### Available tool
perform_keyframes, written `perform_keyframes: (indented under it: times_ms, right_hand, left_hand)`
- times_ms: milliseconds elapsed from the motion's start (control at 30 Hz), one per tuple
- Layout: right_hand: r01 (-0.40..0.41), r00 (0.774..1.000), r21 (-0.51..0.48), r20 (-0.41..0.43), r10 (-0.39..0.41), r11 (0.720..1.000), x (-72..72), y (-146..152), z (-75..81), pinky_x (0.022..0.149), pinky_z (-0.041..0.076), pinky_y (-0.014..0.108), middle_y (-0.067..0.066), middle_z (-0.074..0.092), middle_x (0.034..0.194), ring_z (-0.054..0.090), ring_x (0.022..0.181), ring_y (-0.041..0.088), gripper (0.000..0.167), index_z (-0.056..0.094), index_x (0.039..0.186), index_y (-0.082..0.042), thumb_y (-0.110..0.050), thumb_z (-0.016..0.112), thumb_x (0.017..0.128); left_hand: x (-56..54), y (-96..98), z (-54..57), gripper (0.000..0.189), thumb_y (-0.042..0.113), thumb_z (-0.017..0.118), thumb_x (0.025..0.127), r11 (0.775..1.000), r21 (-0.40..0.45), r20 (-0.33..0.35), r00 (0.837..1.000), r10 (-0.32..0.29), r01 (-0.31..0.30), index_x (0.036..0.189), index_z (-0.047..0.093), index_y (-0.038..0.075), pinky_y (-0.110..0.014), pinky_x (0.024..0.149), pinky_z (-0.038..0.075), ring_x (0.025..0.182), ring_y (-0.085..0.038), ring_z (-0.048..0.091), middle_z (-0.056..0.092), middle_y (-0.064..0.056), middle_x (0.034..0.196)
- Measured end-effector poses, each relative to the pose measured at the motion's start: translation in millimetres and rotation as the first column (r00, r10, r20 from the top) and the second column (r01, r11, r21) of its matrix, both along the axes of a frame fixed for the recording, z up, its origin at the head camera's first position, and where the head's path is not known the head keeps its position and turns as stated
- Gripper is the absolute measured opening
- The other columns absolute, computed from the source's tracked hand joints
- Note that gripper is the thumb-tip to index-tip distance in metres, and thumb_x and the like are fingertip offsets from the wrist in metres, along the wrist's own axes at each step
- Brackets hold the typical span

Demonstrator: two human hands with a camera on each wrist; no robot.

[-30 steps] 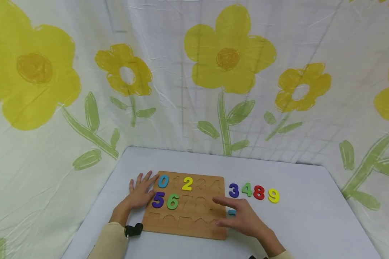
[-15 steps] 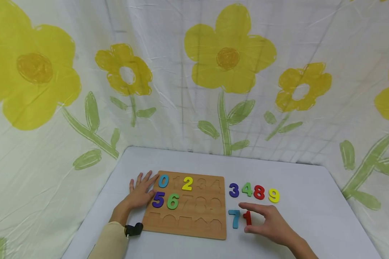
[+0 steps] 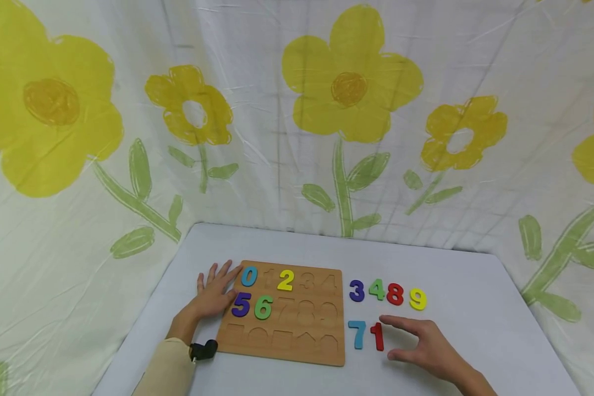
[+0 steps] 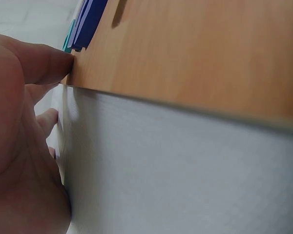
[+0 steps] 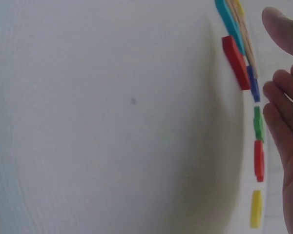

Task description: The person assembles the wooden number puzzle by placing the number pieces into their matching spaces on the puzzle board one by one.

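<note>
My left hand (image 3: 212,298) rests at the left edge of a wooden number puzzle board (image 3: 267,351), fingers spread, thumb touching the edge beside the purple 5 (image 3: 241,305). On the board also lie a blue 0 (image 3: 245,276), a yellow 2 (image 3: 286,280) and a green 6 (image 3: 259,307). My right hand (image 3: 428,346) hovers right of the red 1 (image 3: 379,336), thumb and fingers apart, holding nothing. Left of that 1 lies a blue 7 (image 3: 358,333). In the right wrist view the red 1 (image 5: 236,63) stands apart from the fingertips.
Right of the board, a purple 3 (image 3: 358,291), a green 4 (image 3: 378,290), a red 8 (image 3: 395,294) and a yellow 9 (image 3: 422,300) form a row on the white table (image 3: 455,286). Behind it hangs a flower-patterned curtain (image 3: 257,187).
My right hand has drawn back rightward from the board's right edge, past the blue 7 and red 1, uncovering both. The left hand and the number pieces have stayed put.
</note>
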State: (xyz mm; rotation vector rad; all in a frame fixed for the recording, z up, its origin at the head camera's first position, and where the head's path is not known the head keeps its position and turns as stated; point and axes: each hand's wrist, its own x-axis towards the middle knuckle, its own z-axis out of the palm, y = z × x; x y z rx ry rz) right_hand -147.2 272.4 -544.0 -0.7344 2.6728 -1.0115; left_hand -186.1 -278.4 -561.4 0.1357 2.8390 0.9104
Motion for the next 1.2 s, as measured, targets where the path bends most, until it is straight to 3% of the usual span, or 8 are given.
perform_keyframes:
  times_ms: [367,500,733,900,1200]
  right_hand:
    - [0.027,1.0,0.006,-0.011,-0.027,1.0,-5.5,-2,-19.0,0.102,0.06,0.025,-0.008,0.076,0.141,0.072,0.13,0.019,0.069,0.071,0.147,-0.02,-0.045,0.093,0.086]
    - [-0.002,0.999,-0.001,-0.045,0.002,1.0,-6.6,-2,-21.8,0.101,0.061,0.026,-0.005,0.077,0.14,0.073,0.129,0.021,0.07,0.071,0.147,-0.019,-0.045,0.092,0.087]
    - [-0.024,0.996,0.012,-0.089,0.025,1.0,-7.4,-6,-23.8,0.101,0.062,0.028,-0.007,0.077,0.138,0.074,0.126,0.019,0.066,0.072,0.146,-0.019,-0.043,0.093,0.087]
    - [-0.021,0.994,0.029,-0.11,0.024,0.999,-8.1,-9,-22.7,0.101,0.062,0.029,-0.007,0.078,0.137,0.074,0.125,0.018,0.064,0.073,0.144,-0.019,-0.038,0.094,0.087]
    - [0.03,0.996,0.046,-0.082,-0.027,0.998,-3.2,-11,-21.2,0.099,0.064,0.034,-0.007,0.079,0.134,0.075,0.122,0.018,0.063,0.074,0.143,-0.019,-0.038,0.094,0.087]
  left_hand:
    - [0.4,-0.1,-0.6,0.069,0.015,0.057,0.107,1.0,0.004,0.006,1.0,-0.001,0.001,0.172,0.034,0.011,-0.081,0.123,-0.018,0.165,-0.061,-0.009,0.012,-0.027,0.182]
    - [0.7,0.8,1.0,0.069,0.015,0.058,0.106,1.0,0.008,0.002,1.0,0.001,-0.001,0.171,0.036,0.01,-0.081,0.123,-0.018,0.165,-0.061,-0.008,0.013,-0.027,0.181]
    - [-0.7,-3.1,-10.3,0.068,0.016,0.059,0.103,0.999,0.041,-0.071,0.997,0.008,-0.005,0.169,0.042,0.01,-0.083,0.122,-0.017,0.163,-0.064,-0.004,0.019,-0.031,0.179]
    - [1.6,-0.8,-0.6,0.069,0.015,0.059,0.105,1.0,0.021,-0.029,1.0,0.007,-0.007,0.17,0.039,0.009,-0.082,0.123,-0.015,0.164,-0.062,-0.005,0.017,-0.03,0.18]
    - [1.3,-0.8,1.2,0.068,0.017,0.06,0.106,1.0,0.021,-0.024,1.0,0.002,-0.001,0.17,0.039,0.008,-0.082,0.123,-0.015,0.164,-0.062,-0.004,0.017,-0.029,0.18]
